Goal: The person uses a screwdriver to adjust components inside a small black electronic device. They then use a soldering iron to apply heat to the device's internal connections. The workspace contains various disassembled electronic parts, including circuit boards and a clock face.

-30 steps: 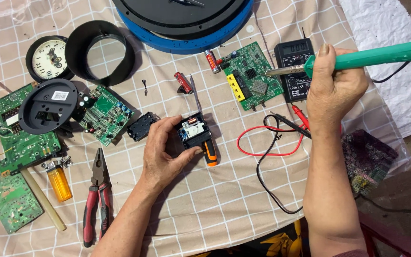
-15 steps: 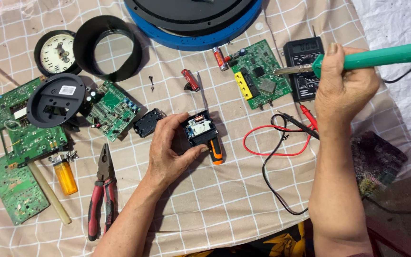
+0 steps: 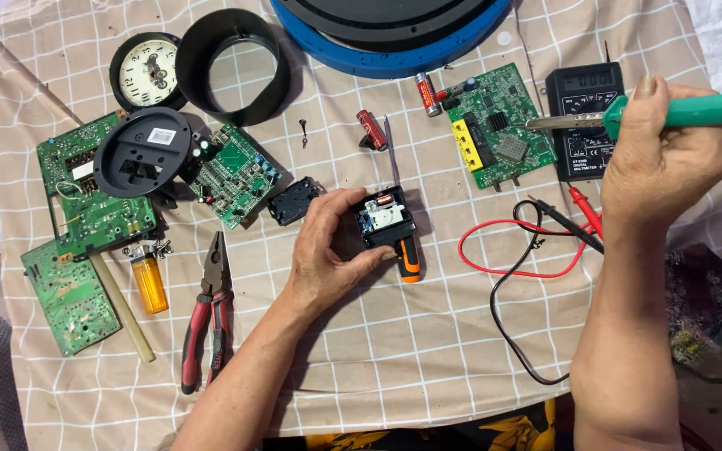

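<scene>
Left hand (image 3: 327,255): closed around a small black clock movement (image 3: 384,219), open side up; the fingers hold its left and lower sides, and it sits on the checked cloth (image 3: 428,351), near the middle of it.
Right hand (image 3: 666,163): gripping a green soldering iron (image 3: 678,110) like a pen, well to the right of the movement, the metal tip pointing left over the edge of the black multimeter (image 3: 585,117).
Under the movement: a screwdriver with an orange handle (image 3: 409,259) lies partly below it.
Doing it well: I think the left hand should press the movement flat so it cannot rock on the screwdriver, and keep the fingertips away from the white and copper parts inside. The hot tip is better brought in from the right, low and slow.
Obstacles on the way: red and black probe leads (image 3: 536,242) loop between the two hands, and a green board with a yellow block (image 3: 499,125) lies just above this path. The iron should pass above the wires, not touch them.
Open room: below the movement the cloth is free, so the wrists can rest there.
Crowded side: on the left are pliers (image 3: 206,317), a yellow lighter (image 3: 150,280), more green boards (image 3: 68,292) and a clock face (image 3: 145,68); little room to slide there.
Edges: a blue ring (image 3: 394,60) closes the top.
</scene>
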